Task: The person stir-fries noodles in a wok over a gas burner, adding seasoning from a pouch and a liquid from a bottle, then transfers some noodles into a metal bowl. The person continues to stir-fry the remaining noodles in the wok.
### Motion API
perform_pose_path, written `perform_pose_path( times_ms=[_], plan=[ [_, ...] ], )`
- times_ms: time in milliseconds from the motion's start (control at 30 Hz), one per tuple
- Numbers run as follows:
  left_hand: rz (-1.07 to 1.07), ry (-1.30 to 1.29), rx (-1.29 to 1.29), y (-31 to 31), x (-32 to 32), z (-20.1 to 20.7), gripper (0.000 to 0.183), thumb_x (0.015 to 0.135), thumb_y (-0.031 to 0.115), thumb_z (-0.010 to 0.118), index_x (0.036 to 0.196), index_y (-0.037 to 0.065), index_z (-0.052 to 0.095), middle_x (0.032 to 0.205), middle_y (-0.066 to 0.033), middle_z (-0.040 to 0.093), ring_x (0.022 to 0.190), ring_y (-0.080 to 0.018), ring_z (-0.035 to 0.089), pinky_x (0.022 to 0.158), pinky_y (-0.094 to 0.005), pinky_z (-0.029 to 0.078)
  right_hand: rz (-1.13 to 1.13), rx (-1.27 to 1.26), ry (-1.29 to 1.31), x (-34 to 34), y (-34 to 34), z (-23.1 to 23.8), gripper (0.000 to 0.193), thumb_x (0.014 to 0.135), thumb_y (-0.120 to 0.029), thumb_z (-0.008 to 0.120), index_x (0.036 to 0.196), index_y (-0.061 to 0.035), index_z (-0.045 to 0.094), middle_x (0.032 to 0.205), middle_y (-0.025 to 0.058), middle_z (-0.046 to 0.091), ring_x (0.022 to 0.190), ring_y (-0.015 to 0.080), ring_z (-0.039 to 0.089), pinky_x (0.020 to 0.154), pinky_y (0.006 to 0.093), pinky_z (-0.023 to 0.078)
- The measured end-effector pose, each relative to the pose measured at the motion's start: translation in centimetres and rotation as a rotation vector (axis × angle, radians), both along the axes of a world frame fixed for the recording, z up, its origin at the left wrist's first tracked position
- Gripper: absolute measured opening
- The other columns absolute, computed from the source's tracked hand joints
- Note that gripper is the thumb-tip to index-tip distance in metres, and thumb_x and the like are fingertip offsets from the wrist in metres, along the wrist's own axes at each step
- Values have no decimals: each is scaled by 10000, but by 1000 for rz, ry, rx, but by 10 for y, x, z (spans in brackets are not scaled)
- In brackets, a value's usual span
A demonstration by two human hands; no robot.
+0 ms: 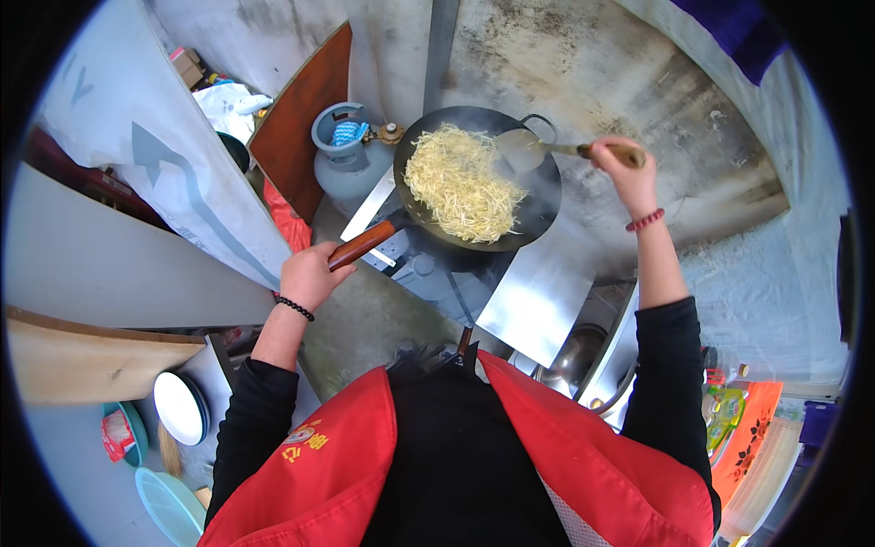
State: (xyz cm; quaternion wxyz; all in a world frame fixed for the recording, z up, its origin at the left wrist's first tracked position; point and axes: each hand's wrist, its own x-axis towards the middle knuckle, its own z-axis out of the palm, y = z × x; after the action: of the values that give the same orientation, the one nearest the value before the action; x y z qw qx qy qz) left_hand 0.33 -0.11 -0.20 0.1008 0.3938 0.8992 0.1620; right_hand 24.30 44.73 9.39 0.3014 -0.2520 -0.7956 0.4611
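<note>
While left grip (pixel 308 278) tight round wok handle (pixel 362 246), right grip (pixel 629 173) round ladle (pixel 521 150), open room along wok's (pixel 542 208) right edge.

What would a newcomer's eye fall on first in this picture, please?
Most likely the dark wok near the top centre, heaped with pale, thin strands of food. The left hand grips its wooden handle at the lower left; the right hand holds a cooking utensil at its upper right. Below, the red garment stands out.
</note>
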Motion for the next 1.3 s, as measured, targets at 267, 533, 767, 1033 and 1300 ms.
perform_pose_path(
  times_ms=[267, 533, 767, 1033, 1300],
  plan=[
    [-11, 20, -1, 0, -1, 1, 340, 791, 399, 816, 966, 122, 725, 805, -116, 713, 784, -336, 699, 701, -455, 547, -38, -370, 100, -83, 41, -48, 241, 893, -180, 796, 1010, 19, 729, 918, 99, 751, 672, 144, 711, 626, 227, 566],
    [1, -8, 19, 1, 0, 0, 359, 786, 392, 831, 991, 119, 721, 806, -143, 714, 777, -354, 692, 694, -454, 540, 800, 339, -48, -70, -43, 13, 150, 825, -36, 799, 959, -68, 742, 1030, 73, 746, 923, 212, 706, 823, 330, 574],
    [10, -3, -7, 1, 0, 2, 366, 786, 381, 829, 1020, 116, 733, 821, -147, 717, 782, -354, 695, 702, -447, 544, 776, 572, -105, -7, -82, 65, 164, 801, -15, 802, 941, -50, 724, 1020, 116, 730, 895, 276, 709, 788, 346, 572],
    [17, 30, -23, 3, 2, 4, 336, 799, 390, 814, 986, 123, 732, 803, -123, 718, 783, -342, 700, 699, -442, 554, 484, 351, -63, 16, -68, 47, 133, 848, 25, 769, 969, -16, 734, 1057, 85, 736, 988, 190, 681, 886, 311, 541],
    [21, 18, -27, 4, 3, 5, 343, 800, 401, 812, 987, 126, 731, 800, -123, 717, 780, -341, 701, 692, -443, 553, 364, 243, -12, 49, -66, 73, 90, 861, 20, 744, 946, 0, 722, 1055, 130, 733, 958, 209, 680, 850, 321, 543]
  ],
)
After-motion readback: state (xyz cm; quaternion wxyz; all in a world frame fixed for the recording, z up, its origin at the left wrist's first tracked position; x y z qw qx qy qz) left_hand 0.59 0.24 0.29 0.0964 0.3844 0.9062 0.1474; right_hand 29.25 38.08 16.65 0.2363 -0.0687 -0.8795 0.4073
